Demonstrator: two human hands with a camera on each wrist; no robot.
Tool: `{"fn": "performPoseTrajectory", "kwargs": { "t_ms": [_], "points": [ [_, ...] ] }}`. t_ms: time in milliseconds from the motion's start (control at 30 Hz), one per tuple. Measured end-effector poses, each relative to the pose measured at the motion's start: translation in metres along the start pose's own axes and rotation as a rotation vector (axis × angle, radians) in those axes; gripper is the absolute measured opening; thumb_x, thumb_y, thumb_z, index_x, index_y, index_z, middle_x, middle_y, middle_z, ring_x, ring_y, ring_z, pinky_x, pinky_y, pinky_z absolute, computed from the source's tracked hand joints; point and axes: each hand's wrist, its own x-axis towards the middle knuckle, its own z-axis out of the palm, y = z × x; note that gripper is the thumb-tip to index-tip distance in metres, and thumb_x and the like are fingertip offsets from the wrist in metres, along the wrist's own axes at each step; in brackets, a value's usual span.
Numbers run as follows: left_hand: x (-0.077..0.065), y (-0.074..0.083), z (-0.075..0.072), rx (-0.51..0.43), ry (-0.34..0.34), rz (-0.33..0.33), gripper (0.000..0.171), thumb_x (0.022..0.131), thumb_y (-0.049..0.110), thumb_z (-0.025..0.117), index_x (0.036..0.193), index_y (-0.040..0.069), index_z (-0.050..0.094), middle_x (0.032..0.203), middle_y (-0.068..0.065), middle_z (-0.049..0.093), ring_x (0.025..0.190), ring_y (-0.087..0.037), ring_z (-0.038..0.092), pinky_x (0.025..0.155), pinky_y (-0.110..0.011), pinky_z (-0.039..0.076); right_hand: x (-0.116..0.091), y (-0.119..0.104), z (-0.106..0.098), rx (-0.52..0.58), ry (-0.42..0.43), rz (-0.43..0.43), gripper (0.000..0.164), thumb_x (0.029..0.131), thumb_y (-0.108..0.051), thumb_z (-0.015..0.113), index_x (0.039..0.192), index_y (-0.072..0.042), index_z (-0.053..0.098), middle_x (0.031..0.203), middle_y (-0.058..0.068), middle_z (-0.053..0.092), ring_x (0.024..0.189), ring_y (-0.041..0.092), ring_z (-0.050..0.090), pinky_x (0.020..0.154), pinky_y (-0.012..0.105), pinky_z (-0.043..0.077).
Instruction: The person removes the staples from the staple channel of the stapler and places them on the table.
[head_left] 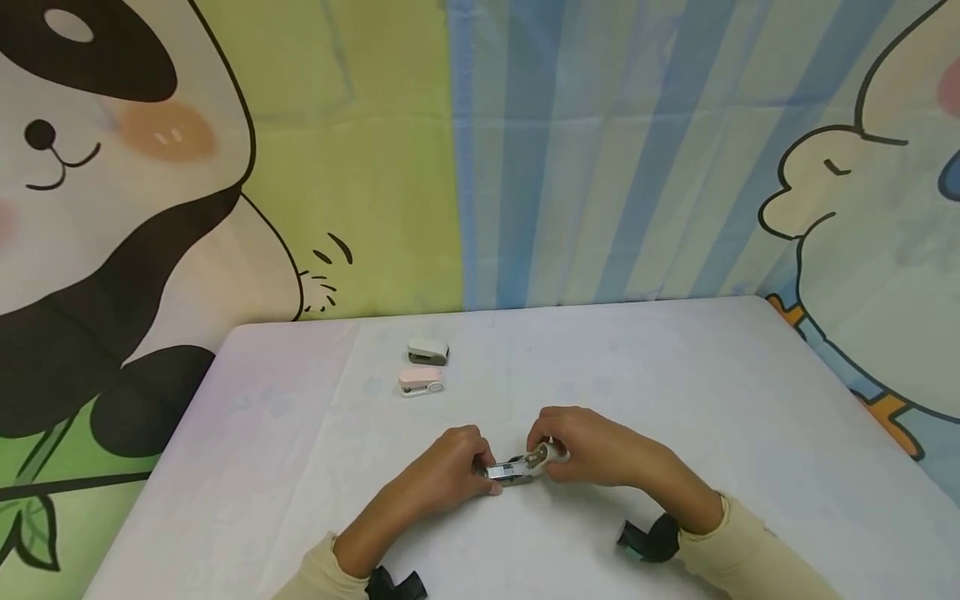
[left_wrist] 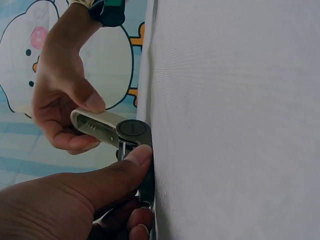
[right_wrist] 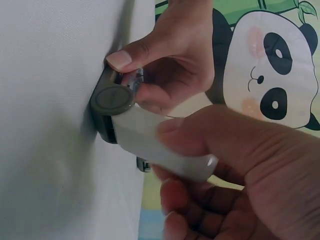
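A small stapler with a white top cover and a grey base lies folded open, low over the white table, between both hands. My left hand pinches the base end between thumb and fingers. My right hand grips the white cover, thumb on one side and fingers on the other. The cover stands swung back from the base at a round grey hinge. In the left wrist view the hollow underside of the cover shows. The silver staple channel is exposed near the left fingers.
Two more small staplers sit farther back on the white-clothed table: a white and grey stapler, and a pink and white stapler just in front of it. A cartoon-printed curtain hangs behind the table.
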Motion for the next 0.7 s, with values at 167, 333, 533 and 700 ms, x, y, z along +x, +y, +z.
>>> {"fn": "performPoseTrajectory", "kwargs": {
  "t_ms": [167,333,533,700],
  "points": [
    [-0.002,0.001,-0.001,0.008,-0.023,-0.033,0.021,0.074,0.017,0.086,0.083,0.007,0.070,0.076,0.009,0.050,0.068,-0.003,0.049,0.061,-0.020,0.044,-0.001,-0.003,0.003,-0.157,-0.025,0.057,0.032,0.076,-0.008,0.078,0.106,-0.017,0.068,0.097,-0.010,0.061,0.089,0.009,0.046,0.076,0.028,0.045],
    [-0.001,0.002,0.000,0.012,-0.022,-0.047,0.021,0.074,0.018,0.086,0.082,0.008,0.069,0.075,0.009,0.050,0.068,-0.004,0.049,0.061,-0.021,0.044,-0.002,-0.006,0.006,-0.204,0.010,0.043,0.033,0.080,-0.022,0.081,0.109,-0.017,0.067,0.095,-0.009,0.060,0.087,0.010,0.043,0.074,0.027,0.044],
    [-0.002,0.001,0.000,0.014,-0.025,-0.038,0.022,0.073,0.017,0.087,0.082,0.007,0.070,0.075,0.009,0.050,0.068,-0.003,0.049,0.060,-0.020,0.044,0.002,-0.015,0.013,-0.266,0.285,-0.064,0.028,0.083,-0.030,0.079,0.104,-0.014,0.071,0.092,-0.006,0.058,0.086,0.011,0.039,0.072,0.026,0.040],
    [-0.002,0.001,0.000,0.024,-0.005,-0.016,0.022,0.072,0.016,0.087,0.081,0.005,0.069,0.074,0.007,0.050,0.068,-0.003,0.049,0.060,-0.020,0.044,0.007,-0.022,0.022,-0.197,0.338,-0.166,0.012,0.083,-0.018,0.079,0.094,-0.016,0.074,0.087,-0.012,0.057,0.082,0.007,0.038,0.069,0.021,0.038]
  ]
}}
